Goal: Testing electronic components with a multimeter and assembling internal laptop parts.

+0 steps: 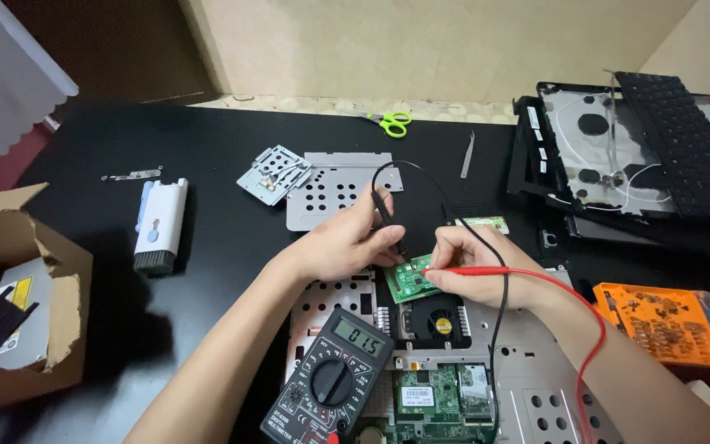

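Between both hands (pixel 408 251), green board (pixel 411 281).

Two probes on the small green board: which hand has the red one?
The right hand holds the red probe, lying flat toward the small green board. The left hand holds the black probe, more upright.

Open black tabletop (pixel 232 230) is left between the white cleaning brush (pixel 160 215) and the perforated metal plate (pixel 338 189), where a hand could be passed. The right side is blocked by the dismantled laptop shell (pixel 618 148) and the orange parts tray (pixel 659 321). The near edge is crowded by the multimeter (pixel 330 382), its leads and a torn cardboard box (pixel 43 288).
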